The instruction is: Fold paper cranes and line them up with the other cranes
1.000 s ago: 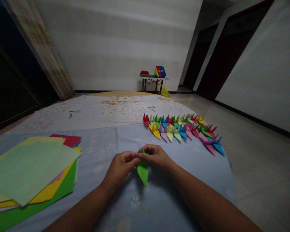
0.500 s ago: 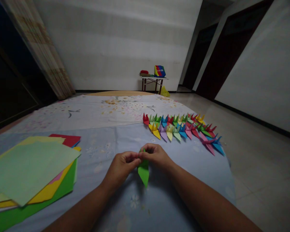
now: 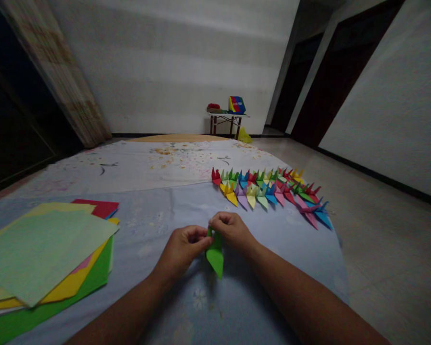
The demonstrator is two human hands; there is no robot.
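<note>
A bright green folded paper crane is held between both hands above the blue part of the tablecloth, one pointed flap hanging towards me. My left hand pinches its left side between thumb and fingers. The fingers of my right hand are closed on its upper end, partly hiding it. Beyond my right hand stand rows of finished paper cranes in many colours. To the left of my left hand lies a loose stack of coloured paper sheets, a pale green one on top.
The round table wears a flowered tablecloth, its right edge curving past the cranes. Against the far wall, a small table carries a colourful box and a red item. A yellow bag sits on the floor beside it.
My right hand has moved slightly up and apart from my left fingertips, still on the paper. The green flap has tilted a little to the right.
</note>
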